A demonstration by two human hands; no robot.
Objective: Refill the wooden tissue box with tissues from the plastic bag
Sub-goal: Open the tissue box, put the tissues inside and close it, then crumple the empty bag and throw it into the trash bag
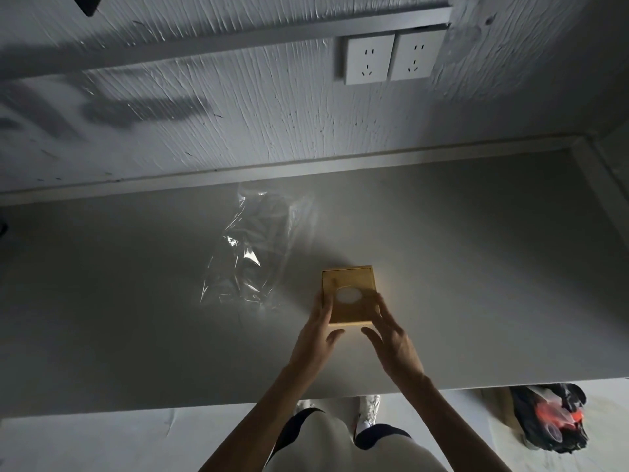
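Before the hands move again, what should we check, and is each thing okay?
1. Box flat on the table: ok.
2. Lid on, white showing in its round hole: ok.
3. Left hand and right hand on the box sides: ok.
4. Bag lies apart from the box: ok.
5. Bag empty: looks so, cannot tell for sure.
6. Box full: cannot tell.

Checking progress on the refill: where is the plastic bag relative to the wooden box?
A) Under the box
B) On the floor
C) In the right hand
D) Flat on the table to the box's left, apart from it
D: the clear bag lies on the table left of the box, which both hands hold at its sides.
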